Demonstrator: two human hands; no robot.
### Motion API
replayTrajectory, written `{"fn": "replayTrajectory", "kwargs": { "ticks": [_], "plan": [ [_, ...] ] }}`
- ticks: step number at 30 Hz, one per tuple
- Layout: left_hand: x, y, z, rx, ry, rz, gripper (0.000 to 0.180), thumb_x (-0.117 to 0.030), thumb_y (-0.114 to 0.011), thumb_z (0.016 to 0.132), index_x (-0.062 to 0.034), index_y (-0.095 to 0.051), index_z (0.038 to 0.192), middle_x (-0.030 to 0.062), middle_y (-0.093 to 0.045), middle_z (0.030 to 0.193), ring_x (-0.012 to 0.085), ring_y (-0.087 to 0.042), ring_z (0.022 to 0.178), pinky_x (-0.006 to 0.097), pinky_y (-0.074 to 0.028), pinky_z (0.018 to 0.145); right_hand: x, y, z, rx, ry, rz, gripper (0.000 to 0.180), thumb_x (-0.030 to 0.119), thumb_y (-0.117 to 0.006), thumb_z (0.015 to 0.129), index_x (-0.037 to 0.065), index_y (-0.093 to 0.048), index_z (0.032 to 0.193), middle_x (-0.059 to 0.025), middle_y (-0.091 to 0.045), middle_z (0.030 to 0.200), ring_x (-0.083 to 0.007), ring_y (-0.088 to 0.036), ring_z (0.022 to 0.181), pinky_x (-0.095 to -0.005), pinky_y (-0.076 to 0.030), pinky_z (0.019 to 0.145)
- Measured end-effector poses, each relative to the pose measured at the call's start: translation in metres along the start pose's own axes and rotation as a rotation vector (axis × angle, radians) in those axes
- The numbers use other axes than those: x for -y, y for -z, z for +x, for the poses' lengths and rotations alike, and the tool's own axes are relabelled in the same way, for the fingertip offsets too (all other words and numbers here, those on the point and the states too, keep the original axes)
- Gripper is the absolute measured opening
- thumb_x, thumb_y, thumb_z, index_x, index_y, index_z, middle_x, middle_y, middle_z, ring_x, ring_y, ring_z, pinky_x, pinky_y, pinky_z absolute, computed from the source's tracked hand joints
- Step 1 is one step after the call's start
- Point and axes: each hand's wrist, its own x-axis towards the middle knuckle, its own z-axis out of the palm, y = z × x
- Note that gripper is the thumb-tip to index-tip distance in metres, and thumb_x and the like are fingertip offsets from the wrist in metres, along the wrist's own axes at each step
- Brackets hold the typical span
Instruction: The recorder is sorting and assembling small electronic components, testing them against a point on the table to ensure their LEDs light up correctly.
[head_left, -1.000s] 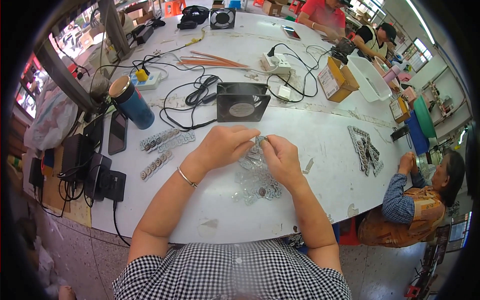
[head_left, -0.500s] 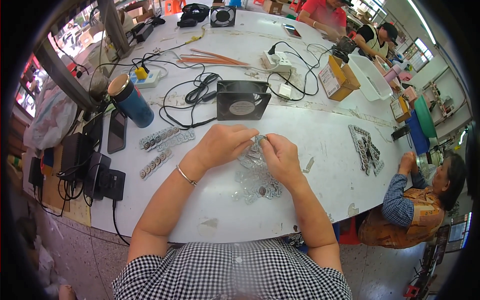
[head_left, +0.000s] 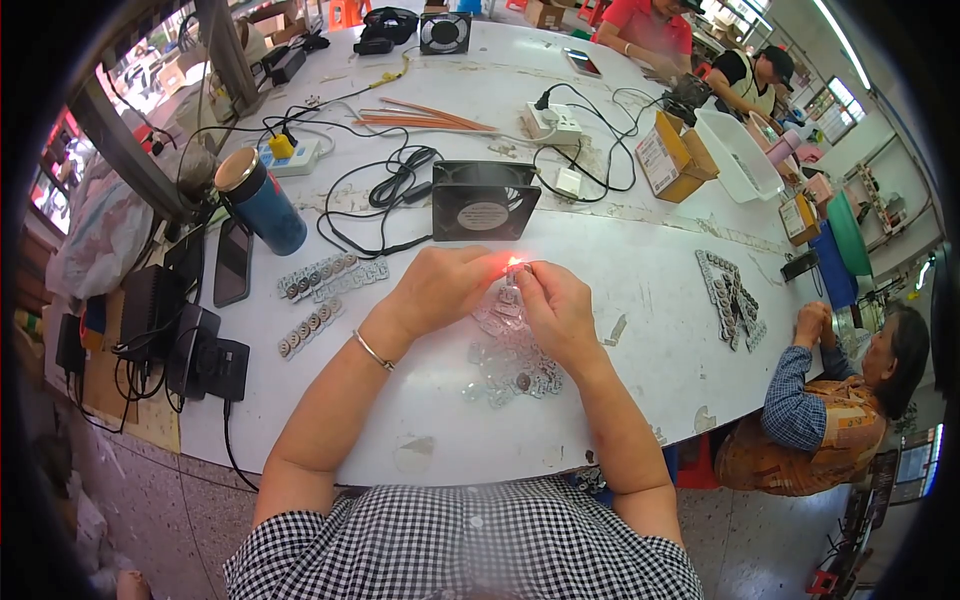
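My left hand and my right hand meet in front of the black fan, fingertips closed on one small light piece that glows bright red and white. The glare and my fingers hide most of its shape. Below my fingertips spreads a loose pile of small clear and grey pieces, some with dark round centres. Left of my left forearm, rows of similar small grey pieces lie side by side. The black square fan stands just beyond my hands, its cable trailing left.
A blue tumbler and a phone are at the left, near black power adapters. More grey pieces lie at the right. Farther back are a power strip, an open yellow box and a white tub. A person sits at the right edge.
The small piece between my fingertips, unlit and grey before, now glows red and throws red light on my fingers and the pile. My hands have barely moved.
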Motion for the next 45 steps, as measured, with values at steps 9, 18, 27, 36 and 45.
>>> {"fn": "replayTrajectory", "kwargs": {
  "ticks": [9,18,27,36,45],
  "plan": [
    [0.003,-0.01,-0.001,-0.146,0.015,-0.082,0.023,-0.007,-0.068,0.081,-0.0085,-0.066,0.104,0.0089,-0.069,0.086,0.0287,-0.067,0.071,0.036,-0.053,0.058,0.003,-0.003,0.002,-0.07,0.012,0.024,0.018,0.013,-0.058,0.095,-0.004,-0.062,0.09,-0.0101,-0.056,0.071,-0.0171,-0.049,0.064,-0.0317,-0.042,0.061],
    [-0.012,-0.007,0.0,-0.09,0.014,-0.033,0.021,-0.005,-0.072,0.078,-0.0043,-0.069,0.099,0.0103,-0.069,0.083,0.0254,-0.066,0.064,0.031,-0.053,0.056,-0.001,0.002,0.0,-0.048,-0.15,0.226,0.022,0.016,-0.057,0.097,-0.002,-0.063,0.087,0.0043,-0.049,0.067,-0.004,-0.041,0.064,-0.024,-0.035,0.055],
    [-0.009,-0.008,-0.001,0.067,0.294,-0.302,0.008,-0.011,-0.066,0.08,-0.0061,-0.071,0.085,0.0107,-0.066,0.072,0.0326,-0.063,0.069,0.041,-0.052,0.064,-0.012,0.016,-0.003,0.269,-0.172,0.051,0.02,0.013,-0.059,0.094,-0.005,-0.067,0.089,0.0017,-0.058,0.071,-0.0063,-0.049,0.067,-0.0248,-0.042,0.06],
    [-0.014,0.002,0.005,0.171,0.19,-0.421,0.058,-0.001,-0.059,0.071,-0.0036,-0.054,0.129,0.0199,-0.06,0.122,0.0352,-0.06,0.108,0.039,-0.051,0.088,-0.008,0.012,-0.009,0.058,-0.075,0.168,0.017,0.012,-0.061,0.092,-0.003,-0.067,0.095,-0.0125,-0.064,0.078,-0.0179,-0.059,0.069,-0.031,-0.047,0.065],
    [-0.017,-0.003,0.004,0.159,0.179,-0.44,0.066,0.002,-0.057,0.067,-0.0025,-0.052,0.134,0.0154,-0.06,0.128,0.0247,-0.061,0.11,0.031,-0.052,0.083,0.003,0.002,-0.01,0.144,-0.122,0.196,0.021,0.012,-0.056,0.094,-0.005,-0.062,0.083,-0.0053,-0.058,0.071,-0.0106,-0.05,0.066,-0.0296,-0.042,0.061]
  ]
}}
